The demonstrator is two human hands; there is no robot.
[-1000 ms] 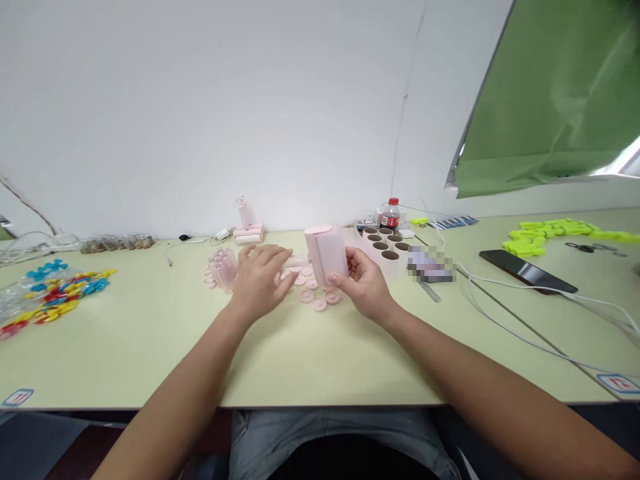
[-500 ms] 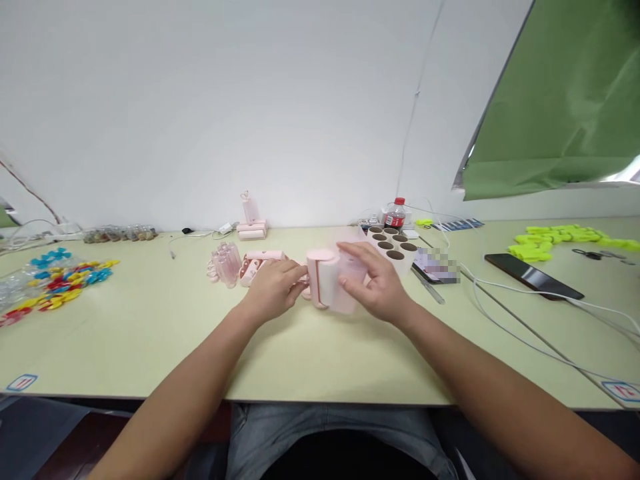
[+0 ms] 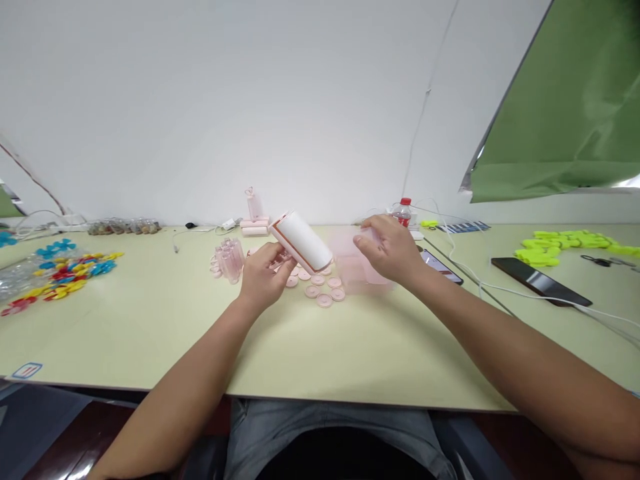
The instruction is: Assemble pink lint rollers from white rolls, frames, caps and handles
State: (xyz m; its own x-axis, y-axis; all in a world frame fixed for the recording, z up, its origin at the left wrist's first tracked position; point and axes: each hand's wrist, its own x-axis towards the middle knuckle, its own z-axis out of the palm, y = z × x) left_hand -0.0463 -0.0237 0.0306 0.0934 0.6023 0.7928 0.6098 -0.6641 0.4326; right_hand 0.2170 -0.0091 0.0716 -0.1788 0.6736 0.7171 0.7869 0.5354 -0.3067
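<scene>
My left hand (image 3: 263, 277) is closed round the pink handle of a lint roller (image 3: 303, 243), whose white roll is tilted up to the right above the table. My right hand (image 3: 390, 250) grips a translucent pink cover (image 3: 357, 270) just to the right of the roll, apart from it. Several round pink discs (image 3: 323, 290) lie on the pale green table (image 3: 320, 347) below the roller. A cluster of clear pink tubes (image 3: 227, 260) stands left of my left hand.
Stacked pink parts (image 3: 253, 227) sit by the wall. Coloured plastic pieces (image 3: 60, 270) lie far left, yellow-green pieces (image 3: 565, 243) far right. A red-capped bottle (image 3: 403, 210), a dark phone (image 3: 540, 283) and white cables (image 3: 500, 293) are on the right. A green cloth (image 3: 565, 113) hangs top right.
The white roll has come out of the translucent cover. My left hand took the roller and raised it; my right hand carried the cover off to the right.
</scene>
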